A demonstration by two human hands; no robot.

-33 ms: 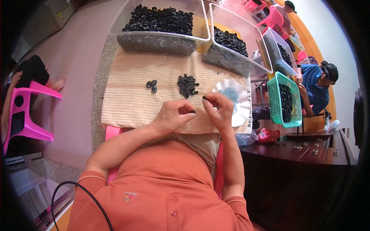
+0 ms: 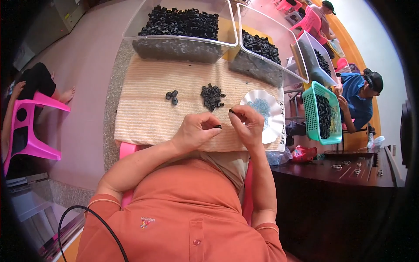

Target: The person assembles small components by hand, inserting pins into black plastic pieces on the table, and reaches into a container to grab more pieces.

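Observation:
My left hand (image 2: 196, 131) pinches a small black plastic piece (image 2: 218, 126) between thumb and forefinger, over the near edge of the striped cloth (image 2: 148, 118). Close beside it, my right hand (image 2: 249, 124) is closed on another small black piece (image 2: 231, 111), mostly covered by the fingertips. The two pieces are apart. Just beyond my hands lies a pile of small black parts (image 2: 212, 97). Left of that pile sits a little cluster of black oval rings (image 2: 172, 97). By my right hand stands a white fluted dish (image 2: 274, 126) holding tiny bluish clear bits (image 2: 260, 107).
At the back stand a clear bin (image 2: 179, 50) and a second clear bin (image 2: 255, 70), both with black parts. To the right are a green basket (image 2: 310, 118) and a co-worker in blue (image 2: 360, 98). A pink stool (image 2: 32, 131) is on the left, a dark table (image 2: 323, 172) at lower right.

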